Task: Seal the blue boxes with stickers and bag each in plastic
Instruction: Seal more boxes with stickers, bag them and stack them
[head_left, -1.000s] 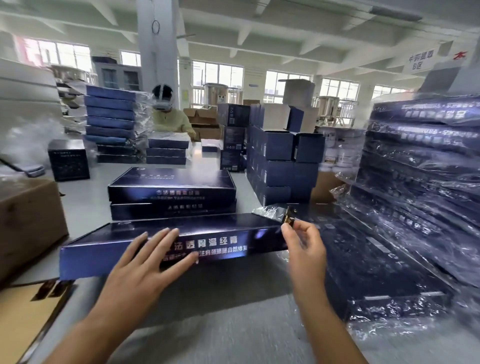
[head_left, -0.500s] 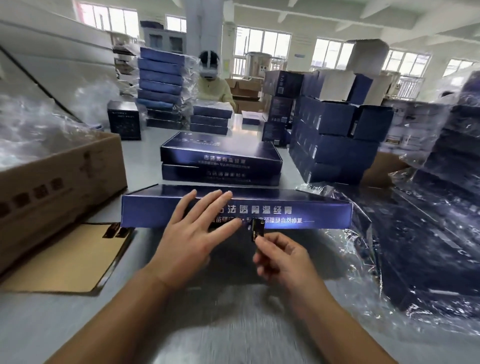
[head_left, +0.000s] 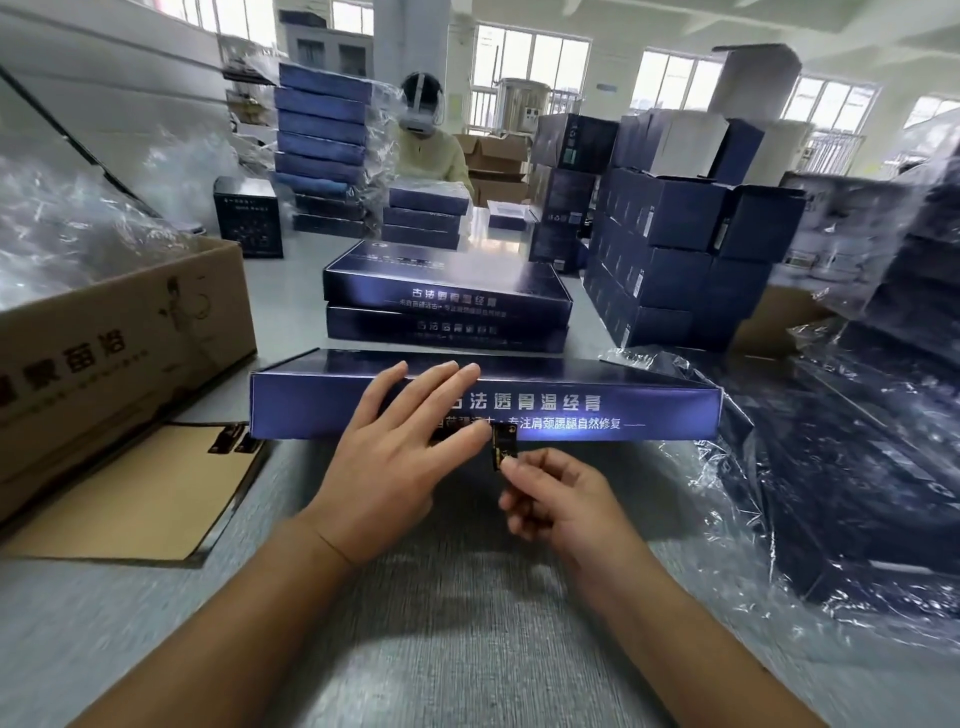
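Box (head_left: 649, 405) is laid flat across the table (head_left: 467, 649) middle, long face toward the near edge. Left hand (head_left: 395, 457) is pressed flat on that face, fingers straight. Sticker (head_left: 504, 447) is pinched upright by right hand (head_left: 561, 499) at the box's lower edge, possibly touching it; view blurred.

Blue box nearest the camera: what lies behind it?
A stack of two more blue boxes lies on the table behind the near box. Its top edge hides the foot of that stack, so whether they touch cannot be told.
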